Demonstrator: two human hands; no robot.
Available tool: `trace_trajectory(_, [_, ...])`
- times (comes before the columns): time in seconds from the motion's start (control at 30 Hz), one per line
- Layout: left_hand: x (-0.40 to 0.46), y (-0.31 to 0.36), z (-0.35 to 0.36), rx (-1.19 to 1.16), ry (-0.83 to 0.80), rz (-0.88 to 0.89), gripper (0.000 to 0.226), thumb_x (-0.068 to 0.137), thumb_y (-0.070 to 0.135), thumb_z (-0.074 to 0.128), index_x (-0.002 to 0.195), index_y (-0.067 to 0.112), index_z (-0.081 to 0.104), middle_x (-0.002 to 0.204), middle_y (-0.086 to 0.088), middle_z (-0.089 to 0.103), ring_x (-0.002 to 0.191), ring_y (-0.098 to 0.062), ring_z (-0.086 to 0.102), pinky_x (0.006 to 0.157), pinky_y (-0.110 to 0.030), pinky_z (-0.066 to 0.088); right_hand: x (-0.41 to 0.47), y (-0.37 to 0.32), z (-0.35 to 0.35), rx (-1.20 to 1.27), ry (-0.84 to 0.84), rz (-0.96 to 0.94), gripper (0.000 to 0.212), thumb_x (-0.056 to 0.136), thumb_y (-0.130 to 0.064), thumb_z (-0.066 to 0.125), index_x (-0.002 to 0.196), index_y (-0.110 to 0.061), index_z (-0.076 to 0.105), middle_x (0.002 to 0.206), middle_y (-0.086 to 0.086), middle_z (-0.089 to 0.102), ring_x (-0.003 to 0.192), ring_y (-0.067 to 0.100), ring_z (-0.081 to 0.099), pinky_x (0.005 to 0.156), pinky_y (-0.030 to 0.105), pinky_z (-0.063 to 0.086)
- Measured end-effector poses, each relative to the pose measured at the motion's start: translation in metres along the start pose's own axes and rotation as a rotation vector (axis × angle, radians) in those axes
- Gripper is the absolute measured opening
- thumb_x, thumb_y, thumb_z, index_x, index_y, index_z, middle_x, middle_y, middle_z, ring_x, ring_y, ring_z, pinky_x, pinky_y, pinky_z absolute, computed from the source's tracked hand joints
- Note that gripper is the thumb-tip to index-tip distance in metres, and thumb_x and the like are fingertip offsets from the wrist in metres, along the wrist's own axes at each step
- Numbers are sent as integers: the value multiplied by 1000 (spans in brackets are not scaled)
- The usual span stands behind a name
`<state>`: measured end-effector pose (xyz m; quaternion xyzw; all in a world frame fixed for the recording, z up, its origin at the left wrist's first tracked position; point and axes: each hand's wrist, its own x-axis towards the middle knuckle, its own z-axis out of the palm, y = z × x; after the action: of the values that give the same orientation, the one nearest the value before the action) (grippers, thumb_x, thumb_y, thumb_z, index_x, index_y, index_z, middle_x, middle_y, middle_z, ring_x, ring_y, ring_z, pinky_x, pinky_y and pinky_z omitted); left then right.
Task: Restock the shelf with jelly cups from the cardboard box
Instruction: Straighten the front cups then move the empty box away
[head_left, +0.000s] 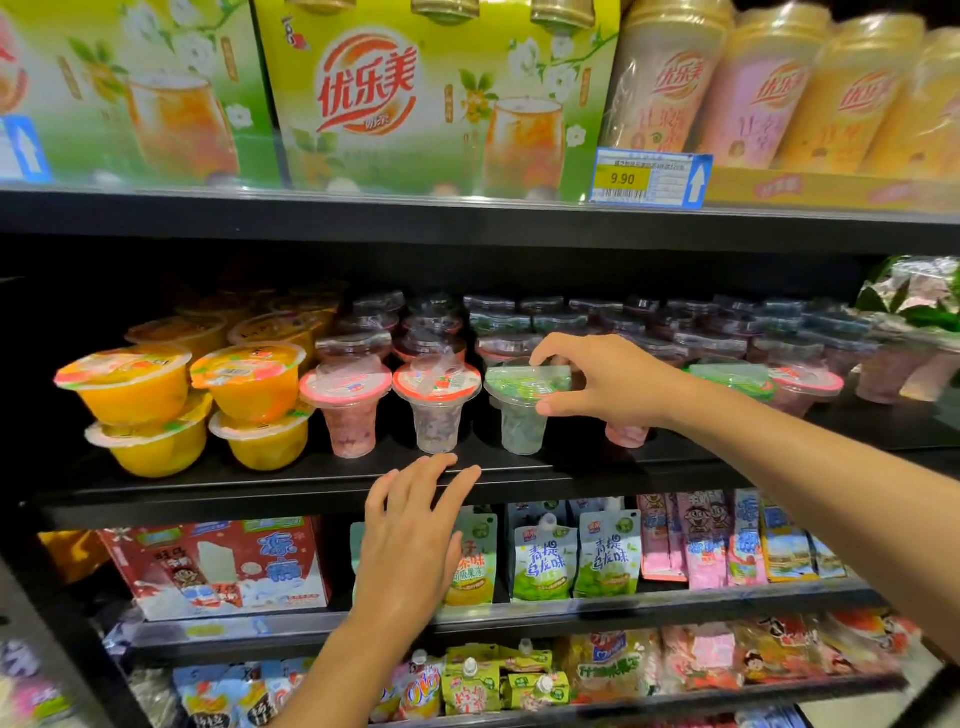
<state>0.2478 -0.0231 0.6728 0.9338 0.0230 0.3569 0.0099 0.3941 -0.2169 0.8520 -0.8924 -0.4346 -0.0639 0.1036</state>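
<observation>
Right hand (608, 384) fingers (550, 358): pinching the green-lidded jelly cup (524, 410) by its lid rim, thumb in front.
Left hand (410, 540): hovering relaxed, gripping nothing.
Cup: standing at the shelf (311, 486) front, beside a red-lidded cup (436, 405).
Handling: likely light, thin-walled, slick; the stiff rim is offering the safest hold.

I count four orange jelly tubs (192, 405) stacked in twos, and five small jelly cups (439, 400) along the front row.
</observation>
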Motion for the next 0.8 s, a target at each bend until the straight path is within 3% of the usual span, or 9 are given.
trace_trajectory(0.1, [0,-1,0,-2,-6,5,87,59,32,91,137,26,53,139,-3,50,128,-25,44,111,-45,24,-4,2,-1,31,-24,20,58,87,-56,66,136,-34,45,136,-8,55,122,19,52,105,51,41])
trace_trajectory(0.17, [-1,-2,2,-11,2,7,89,58,33,92,137,26,53,139,-3,50,128,-25,44,111,-45,24,-10,4,-7,86,-24,51,63,86,-53,68,140,-33,43,146,-4,50,131,19,48,108,48,40])
trace_trajectory(0.33, [1,0,4,-25,-5,-27,87,58,28,92,137,24,54,139,-3,50,129,-27,45,113,-47,22,-36,27,-24,-69,40,187,60,87,-57,65,139,-36,43,139,-4,53,129,27,43,108,54,33])
trace_trajectory(0.47, [5,16,0,-96,-1,-95,83,60,25,90,135,25,54,138,0,49,128,-27,45,112,-53,24,-54,50,-32,-159,47,225,65,88,-57,64,144,-37,37,133,2,53,127,29,41,106,51,30])
trace_trajectory(0.57, [10,37,2,-127,-1,-46,80,64,22,88,135,26,53,138,2,50,130,-25,44,111,-50,24,-58,64,-33,-243,27,249,67,89,-58,62,146,-37,35,130,3,53,129,30,40,108,52,23])
trace_trajectory(0.8, [31,112,23,-55,-74,85,86,68,44,87,142,28,45,145,1,48,134,-26,47,111,-46,23,-59,90,-32,-259,-11,204,71,92,-63,55,151,-34,28,143,4,52,135,31,42,114,60,17])
